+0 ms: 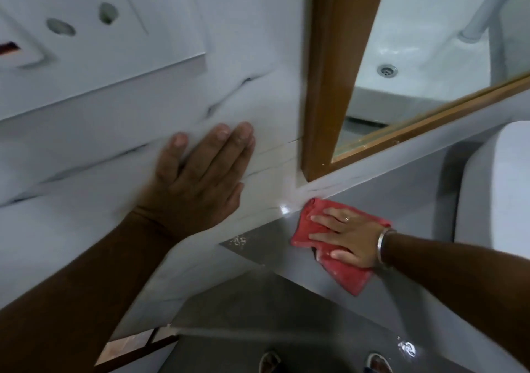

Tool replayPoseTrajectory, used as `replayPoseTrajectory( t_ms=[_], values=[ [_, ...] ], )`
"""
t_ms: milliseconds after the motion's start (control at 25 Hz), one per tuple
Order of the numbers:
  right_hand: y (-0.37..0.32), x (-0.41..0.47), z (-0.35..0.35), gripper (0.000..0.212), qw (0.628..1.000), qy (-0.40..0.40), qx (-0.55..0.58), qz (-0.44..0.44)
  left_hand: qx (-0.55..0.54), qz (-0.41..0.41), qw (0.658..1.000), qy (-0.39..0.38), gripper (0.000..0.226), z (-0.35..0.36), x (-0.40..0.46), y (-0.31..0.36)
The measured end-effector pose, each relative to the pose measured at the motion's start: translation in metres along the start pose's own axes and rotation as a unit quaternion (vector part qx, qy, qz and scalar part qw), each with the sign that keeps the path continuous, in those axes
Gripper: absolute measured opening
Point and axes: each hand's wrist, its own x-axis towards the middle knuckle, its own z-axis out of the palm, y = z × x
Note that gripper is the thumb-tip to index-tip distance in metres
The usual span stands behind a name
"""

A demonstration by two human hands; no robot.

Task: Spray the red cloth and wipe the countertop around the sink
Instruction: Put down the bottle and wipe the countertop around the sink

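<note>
Two hands out: right hand [348, 236] spread flat, pinning red cloth [342, 269] to countertop [401, 301].
I judge it soft, limp; press mid-cloth. Left hand [200, 177], ten o'clock, open against wall [86, 143], holding nothing.

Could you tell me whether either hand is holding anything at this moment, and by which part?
The right hand presses the red cloth flat on the countertop, palm on its middle; nothing is gripped. The left hand rests empty on the wall.
</note>
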Motion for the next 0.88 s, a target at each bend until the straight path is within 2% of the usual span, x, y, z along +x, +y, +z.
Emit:
replayPoseTrajectory(
  t_ms=[80,200,280,360,440,520,640,720,800,880],
  values=[
    [-0.017,0.037,-0.005,0.066,0.999,-0.028,-0.018,-0.035,-0.005,-0.006,1.000,0.007,0.079,0.002,0.001,0.003],
    [-0.102,0.116,-0.007,0.069,0.996,-0.005,0.003,-0.091,-0.009,-0.011,1.000,0.015,0.078,0.003,0.002,0.003],
    [-0.130,0.119,-0.011,0.078,0.998,-0.007,-0.010,-0.060,-0.005,-0.011,1.000,0.017,0.078,0.001,0.001,0.002],
    [-0.117,0.089,-0.007,0.079,0.999,0.004,-0.017,-0.034,-0.012,-0.008,1.000,0.017,0.077,0.000,0.004,0.002],
    [-0.083,0.053,-0.008,0.081,0.998,-0.036,0.052,0.000,-0.018,-0.010,1.000,0.017,0.078,-0.001,0.004,0.001],
    [-0.067,0.049,-0.018,0.084,0.997,-0.042,0.072,0.002,-0.017,-0.013,1.000,0.018,0.078,0.000,0.005,0.001],
    [-0.124,0.107,-0.019,0.084,0.999,-0.044,0.023,-0.010,-0.014,-0.014,1.000,0.024,0.078,0.003,0.003,0.003],
    [-0.167,0.136,-0.019,0.079,0.999,-0.009,0.031,-0.003,-0.013,-0.011,1.000,0.024,0.078,0.006,0.002,0.003],
    [-0.162,0.129,-0.020,0.074,1.000,0.001,0.005,-0.010,-0.004,-0.009,1.000,0.024,0.077,0.004,0.003,0.003],
    [-0.139,0.086,-0.010,0.078,0.999,0.023,-0.037,-0.020,-0.015,-0.014,1.000,0.023,0.076,-0.001,0.006,0.001]
  ],
)
